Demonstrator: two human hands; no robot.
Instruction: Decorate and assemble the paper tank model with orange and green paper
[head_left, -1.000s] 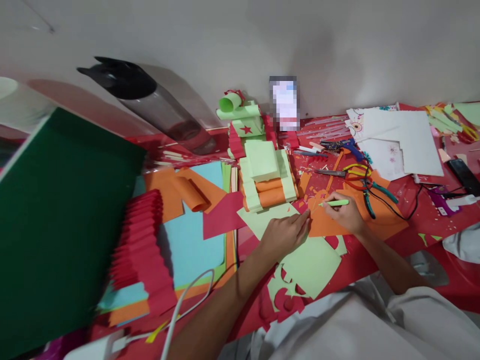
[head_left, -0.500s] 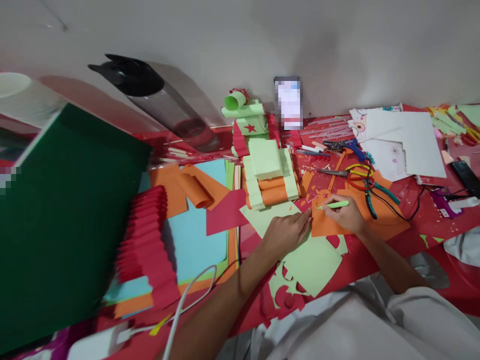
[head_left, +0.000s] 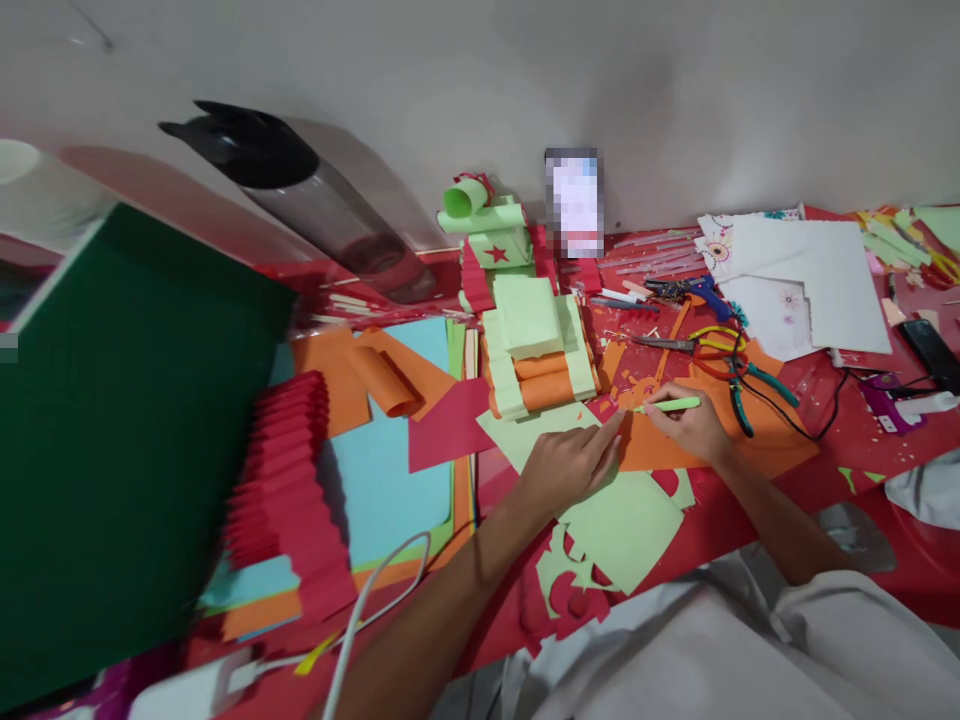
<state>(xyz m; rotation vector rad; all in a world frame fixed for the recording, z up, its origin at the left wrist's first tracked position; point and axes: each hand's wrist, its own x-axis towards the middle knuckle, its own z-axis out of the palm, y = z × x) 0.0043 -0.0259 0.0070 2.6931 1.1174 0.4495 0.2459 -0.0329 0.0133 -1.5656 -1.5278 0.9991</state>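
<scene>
In the head view my right hand [head_left: 694, 425] pinches a slim light-green pen-like tool [head_left: 679, 404], its tip low at the upper left of an orange paper sheet [head_left: 652, 450]. Whether that tip is a nib or a blade is too small to tell. My left hand [head_left: 574, 460] lies with its index finger stretched out at the sheet's left edge, close to the tip. Beneath and beside this hand are light-green paper pieces [head_left: 626, 530]. Just beyond it stands a paper model [head_left: 529, 320] of green blocks, orange rolls and a red star.
Right of my hands lie pliers [head_left: 772, 382], scissors [head_left: 667, 344], a blue glue gun [head_left: 705, 293] and white card [head_left: 847, 290]. On the left are red pleated paper [head_left: 289, 490], blue sheets [head_left: 390, 500], a bottle [head_left: 345, 230] and a green board [head_left: 142, 450]. A phone [head_left: 576, 205] leans on the wall.
The tool and my right hand have shifted slightly away from me on the orange sheet. My left index finger has also edged toward the tool's tip.
</scene>
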